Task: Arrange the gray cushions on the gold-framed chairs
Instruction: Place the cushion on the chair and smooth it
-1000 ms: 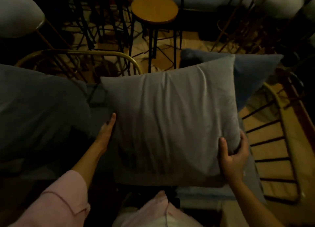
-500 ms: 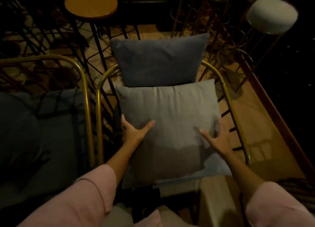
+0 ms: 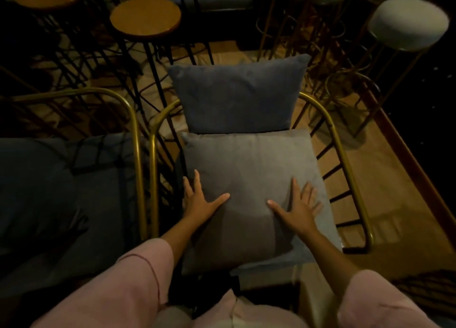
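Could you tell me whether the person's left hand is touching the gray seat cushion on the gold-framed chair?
Touching. The head view shows the left hand lying flat, fingers spread, on the seat cushion, no gap beneath; the right hand presses likewise.

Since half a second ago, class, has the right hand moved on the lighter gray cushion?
Yes. The right hand has slid inward from the cushion's right edge, away from the gold chair frame, and lies flat.

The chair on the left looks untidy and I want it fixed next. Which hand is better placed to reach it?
Left, probably. The left hand lies open on the seat cushion at its left edge, right beside the neighbouring chair. The right hand lies flat towards the far side.
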{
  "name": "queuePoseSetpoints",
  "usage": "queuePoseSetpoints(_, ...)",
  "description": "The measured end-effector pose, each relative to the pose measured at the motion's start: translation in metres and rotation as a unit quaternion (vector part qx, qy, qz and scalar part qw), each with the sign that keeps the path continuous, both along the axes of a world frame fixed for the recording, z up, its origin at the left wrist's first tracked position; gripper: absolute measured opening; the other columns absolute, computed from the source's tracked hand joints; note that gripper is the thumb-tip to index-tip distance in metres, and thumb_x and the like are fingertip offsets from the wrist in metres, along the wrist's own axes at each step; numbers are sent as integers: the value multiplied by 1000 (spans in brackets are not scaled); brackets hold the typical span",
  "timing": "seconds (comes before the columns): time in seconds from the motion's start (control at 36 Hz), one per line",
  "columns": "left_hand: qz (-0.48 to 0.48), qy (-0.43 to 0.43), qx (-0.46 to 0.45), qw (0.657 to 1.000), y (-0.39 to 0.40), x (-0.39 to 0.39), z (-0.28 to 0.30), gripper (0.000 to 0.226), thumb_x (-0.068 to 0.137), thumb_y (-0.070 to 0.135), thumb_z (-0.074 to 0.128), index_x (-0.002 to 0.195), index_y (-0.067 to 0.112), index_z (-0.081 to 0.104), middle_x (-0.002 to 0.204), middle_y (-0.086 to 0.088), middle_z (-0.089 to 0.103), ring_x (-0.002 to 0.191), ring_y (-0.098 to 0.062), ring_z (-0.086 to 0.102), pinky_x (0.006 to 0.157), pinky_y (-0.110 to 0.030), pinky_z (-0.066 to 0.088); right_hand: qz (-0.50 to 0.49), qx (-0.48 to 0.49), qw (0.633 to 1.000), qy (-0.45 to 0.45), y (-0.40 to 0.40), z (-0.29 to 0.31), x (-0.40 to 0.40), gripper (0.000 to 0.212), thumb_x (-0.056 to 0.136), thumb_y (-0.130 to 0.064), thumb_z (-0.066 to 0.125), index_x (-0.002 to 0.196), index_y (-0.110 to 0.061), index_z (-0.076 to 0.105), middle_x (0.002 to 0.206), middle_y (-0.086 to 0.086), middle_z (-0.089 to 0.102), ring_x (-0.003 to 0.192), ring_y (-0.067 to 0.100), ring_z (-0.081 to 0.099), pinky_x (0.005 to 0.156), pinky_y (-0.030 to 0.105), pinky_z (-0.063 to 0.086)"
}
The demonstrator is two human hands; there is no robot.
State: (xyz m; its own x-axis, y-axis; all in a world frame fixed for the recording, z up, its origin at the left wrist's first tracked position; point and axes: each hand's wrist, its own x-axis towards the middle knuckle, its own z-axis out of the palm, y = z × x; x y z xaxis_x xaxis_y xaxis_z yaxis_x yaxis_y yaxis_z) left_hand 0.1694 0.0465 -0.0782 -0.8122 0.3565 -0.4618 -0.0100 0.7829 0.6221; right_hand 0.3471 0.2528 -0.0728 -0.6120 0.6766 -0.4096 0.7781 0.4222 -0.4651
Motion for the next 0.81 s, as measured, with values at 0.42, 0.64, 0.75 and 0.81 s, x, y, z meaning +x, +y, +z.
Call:
queuePoseSetpoints(0.42,247,73,-32,966,-266,-123,45,106,81,42,71,154,22,-2,162,-15,-16,147,-42,16,116,-51,24,250,-83,949,175,-189,40,-209,60,91,-30,66,144,-11,44,146,11,50,139,29,41,114,40,32)
queuePoseSetpoints(0.64,310,89,-125,938,-423,-217,54,95,84,44,67,154,29,4,162,-15,-14,146,-46,9,117,-56,13,270,-172,943,94,-314,15,-308,63,89,-21,70,144,-8,40,120,10,60,120,31,60,93,28,45)
queuePoseSetpoints(0.75,314,80,-146,935,-493,-276,45,95,80,48,69,153,32,10,161,-15,-12,145,-47,9,117,-57,14,239,-212,945,67,-378,-1,-353,78,89,-23,71,152,-12,25,126,17,63,115,28,62,90,29,47)
queuePoseSetpoints(0.81,305,70,-153,937,-524,-306,39,99,77,51,71,153,32,10,161,-17,-12,146,-46,4,118,-56,11,209,-249,944,59,-408,-15,-375,88,87,-23,73,154,-11,17,127,16,61,110,24,60,91,29,46)
